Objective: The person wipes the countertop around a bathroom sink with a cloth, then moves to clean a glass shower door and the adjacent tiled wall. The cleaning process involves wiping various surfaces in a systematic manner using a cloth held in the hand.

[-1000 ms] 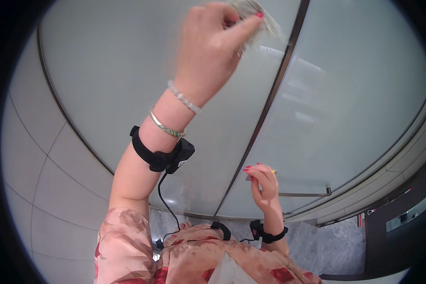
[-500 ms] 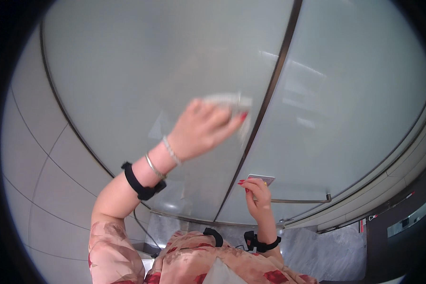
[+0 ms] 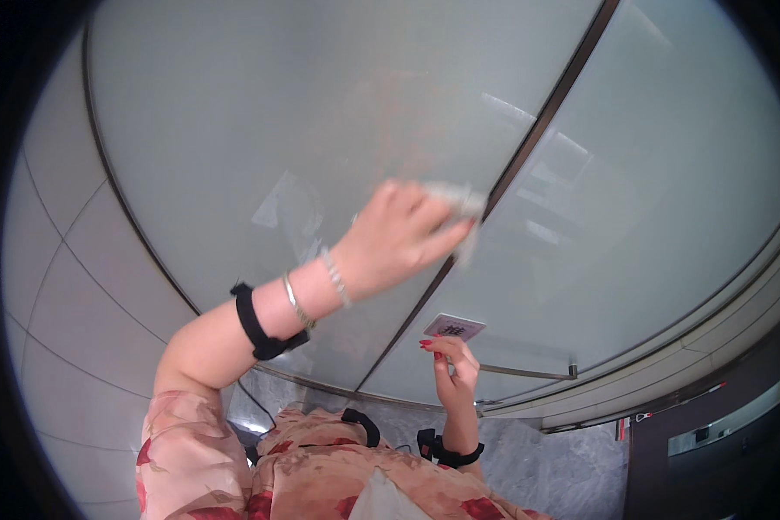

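My left hand (image 3: 403, 234) is closed on a crumpled whitish cloth (image 3: 459, 204), pressed to the frosted glass panel (image 3: 234, 113). The cloth is blurred by motion, and its edge reaches the dark metal strip (image 3: 542, 121) between two panels. Lower down, my right hand (image 3: 456, 371) has its fingers curled at the near end of a metal door handle (image 3: 529, 373), apparently gripping it; the hand hides that end of the bar. Just above those fingers, a small rectangular sign (image 3: 455, 326) is fixed to the right glass panel (image 3: 667, 173).
Light tiled wall (image 3: 87, 329) runs along the left. A grey marbled floor (image 3: 546, 451) lies below the glass. At the lower right stands a dark unit (image 3: 711, 442) with a pale inset strip. A thin cable (image 3: 256, 403) hangs beneath my left arm.
My left hand has swept the cloth rightward to the dark strip. My right hand stays at the handle. The view has turned slightly, tilting the strip further.
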Available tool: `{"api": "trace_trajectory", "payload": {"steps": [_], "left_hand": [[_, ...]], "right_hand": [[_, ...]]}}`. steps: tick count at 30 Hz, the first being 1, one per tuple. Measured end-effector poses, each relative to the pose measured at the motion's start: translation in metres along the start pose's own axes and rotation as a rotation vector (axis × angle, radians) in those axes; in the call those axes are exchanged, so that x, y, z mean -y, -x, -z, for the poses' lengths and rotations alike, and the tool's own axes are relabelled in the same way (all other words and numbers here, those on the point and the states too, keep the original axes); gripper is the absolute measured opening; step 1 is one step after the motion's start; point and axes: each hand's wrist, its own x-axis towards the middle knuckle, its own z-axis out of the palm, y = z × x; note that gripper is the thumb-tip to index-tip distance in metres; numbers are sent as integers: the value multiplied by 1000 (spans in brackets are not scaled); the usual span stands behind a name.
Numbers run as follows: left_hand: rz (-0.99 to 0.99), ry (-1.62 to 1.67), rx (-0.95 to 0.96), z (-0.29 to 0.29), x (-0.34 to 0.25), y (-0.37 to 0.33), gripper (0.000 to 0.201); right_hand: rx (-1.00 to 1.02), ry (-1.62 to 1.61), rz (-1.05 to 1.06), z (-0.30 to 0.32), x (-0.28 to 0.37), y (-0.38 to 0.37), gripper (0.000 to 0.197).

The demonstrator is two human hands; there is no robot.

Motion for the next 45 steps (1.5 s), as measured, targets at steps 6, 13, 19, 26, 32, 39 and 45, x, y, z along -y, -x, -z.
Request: {"api": "trace_trajectory", "payload": {"steps": [6,13,19,26,32,39,45], "left_hand": [[-375,-42,396,-13,-16,93,28],[-4,-283,-288,38,62,-60,28],[21,-115,-533,37,75,-123,26],[-228,5,-77,-22,-4,-9,27],[-186,-28,-142,19,39,15,29],[572,-333,-366,123,179,87,49],[1009,-709,-503,169,265,260,45]], "right_hand": [[45,29,-40,5,2,4,18],[73,32,-51,-2,5,5,17],[110,10,-25,-14,7,-3,16],[104,32,-32,-18,10,-9,16],[73,48,-96,-33,14,-12,18],[59,65,19,-63,34,-41,14],[77,114,125,-82,44,-73,15]]}}
